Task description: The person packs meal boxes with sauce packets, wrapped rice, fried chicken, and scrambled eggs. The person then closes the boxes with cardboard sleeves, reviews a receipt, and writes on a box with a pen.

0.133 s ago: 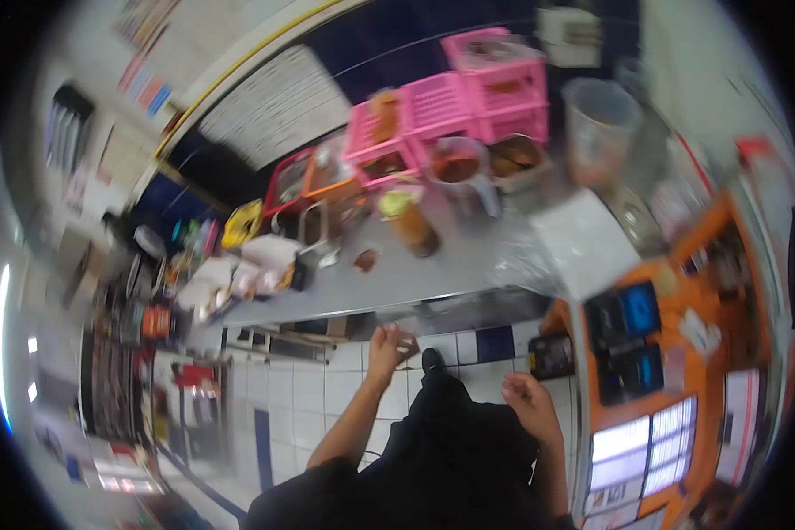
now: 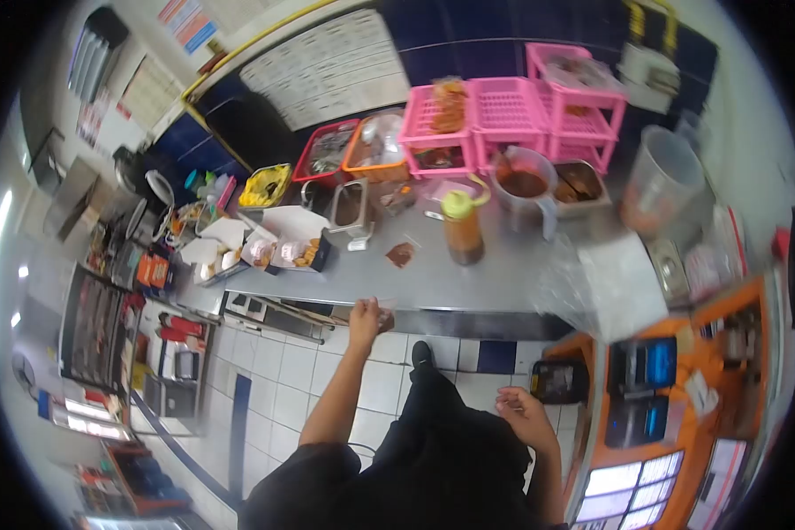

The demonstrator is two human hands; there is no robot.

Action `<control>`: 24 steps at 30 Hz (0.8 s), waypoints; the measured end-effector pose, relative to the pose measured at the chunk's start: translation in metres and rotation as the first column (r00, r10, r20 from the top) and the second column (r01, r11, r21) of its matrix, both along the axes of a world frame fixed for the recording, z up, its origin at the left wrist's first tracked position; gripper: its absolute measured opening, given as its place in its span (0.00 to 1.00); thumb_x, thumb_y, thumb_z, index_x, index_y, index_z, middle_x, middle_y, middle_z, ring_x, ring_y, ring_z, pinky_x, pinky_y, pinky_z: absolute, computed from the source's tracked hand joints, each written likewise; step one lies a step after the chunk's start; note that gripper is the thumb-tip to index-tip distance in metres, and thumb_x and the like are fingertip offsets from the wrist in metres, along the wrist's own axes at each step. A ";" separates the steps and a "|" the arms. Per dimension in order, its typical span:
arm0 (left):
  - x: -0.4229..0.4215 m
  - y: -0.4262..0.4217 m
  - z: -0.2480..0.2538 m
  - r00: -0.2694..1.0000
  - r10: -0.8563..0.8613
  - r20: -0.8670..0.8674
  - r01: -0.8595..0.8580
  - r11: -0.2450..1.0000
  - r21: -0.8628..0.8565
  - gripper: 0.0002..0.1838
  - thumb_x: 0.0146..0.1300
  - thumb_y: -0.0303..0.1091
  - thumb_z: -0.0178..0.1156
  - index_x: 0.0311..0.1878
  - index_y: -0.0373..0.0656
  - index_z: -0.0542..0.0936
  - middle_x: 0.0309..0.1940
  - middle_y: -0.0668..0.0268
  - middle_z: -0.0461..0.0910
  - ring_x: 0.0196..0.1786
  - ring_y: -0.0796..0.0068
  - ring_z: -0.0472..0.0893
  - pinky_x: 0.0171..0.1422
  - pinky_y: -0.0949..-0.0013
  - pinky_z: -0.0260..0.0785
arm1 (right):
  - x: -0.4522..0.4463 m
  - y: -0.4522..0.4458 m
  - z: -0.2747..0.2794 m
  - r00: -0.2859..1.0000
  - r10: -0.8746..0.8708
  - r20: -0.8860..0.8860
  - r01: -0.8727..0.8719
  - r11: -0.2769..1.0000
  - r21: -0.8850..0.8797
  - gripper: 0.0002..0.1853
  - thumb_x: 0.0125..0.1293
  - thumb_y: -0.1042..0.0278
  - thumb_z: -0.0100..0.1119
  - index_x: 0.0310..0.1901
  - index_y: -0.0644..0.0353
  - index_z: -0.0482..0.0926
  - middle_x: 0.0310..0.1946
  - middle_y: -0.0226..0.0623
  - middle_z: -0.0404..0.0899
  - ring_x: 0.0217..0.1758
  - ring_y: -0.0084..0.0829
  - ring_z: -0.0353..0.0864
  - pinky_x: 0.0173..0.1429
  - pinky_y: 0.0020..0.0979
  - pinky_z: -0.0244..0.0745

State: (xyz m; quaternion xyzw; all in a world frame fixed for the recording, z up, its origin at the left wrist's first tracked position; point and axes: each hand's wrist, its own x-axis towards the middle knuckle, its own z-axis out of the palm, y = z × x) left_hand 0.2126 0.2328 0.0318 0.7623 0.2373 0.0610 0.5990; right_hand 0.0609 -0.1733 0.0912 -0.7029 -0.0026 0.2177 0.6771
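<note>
My left hand [image 2: 367, 325] is at the front edge of the steel counter [image 2: 327, 287], its fingers curled round something small and brownish that I cannot make out. Lower and to the right, my right hand [image 2: 523, 413] hangs over the floor, empty, with loosely bent fingers apart. Nearest to my left hand on the counter lies a flat brown piece [image 2: 400, 255]. A sauce bottle with a yellow-green top [image 2: 463, 234] stands upright to its right. Open boxes of food [image 2: 283, 252] sit at the left, beside a metal container with brown contents [image 2: 350, 208].
Pink baskets [image 2: 508, 110], a jug of red-brown sauce [image 2: 523, 181] and a tall clear container [image 2: 662, 181] line the back. A white sheet [image 2: 623, 287] and clear plastic lie at the right. Below are an orange cabinet [image 2: 592, 433], a black bin [image 2: 559, 382] and tiled floor.
The view has turned, so the counter items appear farther right. My left hand has come closer to the counter edge; my right hand appears slightly lower.
</note>
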 end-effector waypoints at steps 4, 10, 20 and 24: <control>0.083 0.123 0.032 0.988 0.155 -0.013 -0.154 0.965 -0.211 0.16 0.77 0.43 0.56 0.39 0.39 0.77 0.29 0.67 0.79 0.28 0.78 0.78 0.32 0.71 0.69 | 0.097 0.132 0.013 0.985 0.114 0.130 -0.099 0.988 -0.117 0.16 0.71 0.63 0.64 0.55 0.62 0.81 0.41 0.40 0.86 0.43 0.28 0.85 0.50 0.32 0.79; 0.143 0.158 0.020 0.964 -0.255 -0.077 0.218 0.921 -0.321 0.14 0.75 0.42 0.59 0.46 0.39 0.80 0.32 0.67 0.82 0.32 0.79 0.79 0.38 0.73 0.72 | 0.292 0.308 0.007 0.885 -0.040 0.463 0.224 0.910 -0.349 0.14 0.74 0.63 0.56 0.50 0.65 0.81 0.39 0.51 0.85 0.43 0.46 0.86 0.48 0.41 0.79; 0.117 0.159 0.010 0.950 -0.313 -0.007 0.312 0.947 0.081 0.24 0.74 0.42 0.61 0.64 0.32 0.75 0.51 0.49 0.85 0.53 0.60 0.86 0.57 0.62 0.77 | 0.516 0.351 -0.030 0.917 0.123 0.381 0.316 0.359 -0.878 0.11 0.64 0.71 0.59 0.45 0.54 0.86 0.47 0.46 0.86 0.52 0.50 0.84 0.57 0.49 0.78; 0.082 0.201 0.014 0.936 -0.336 -0.107 0.326 0.940 -0.101 0.23 0.73 0.45 0.61 0.60 0.34 0.78 0.49 0.46 0.85 0.51 0.52 0.87 0.56 0.59 0.78 | 0.512 0.351 -0.024 0.936 0.331 0.124 0.061 0.195 -0.979 0.11 0.64 0.66 0.59 0.44 0.54 0.87 0.45 0.42 0.86 0.52 0.46 0.85 0.54 0.45 0.80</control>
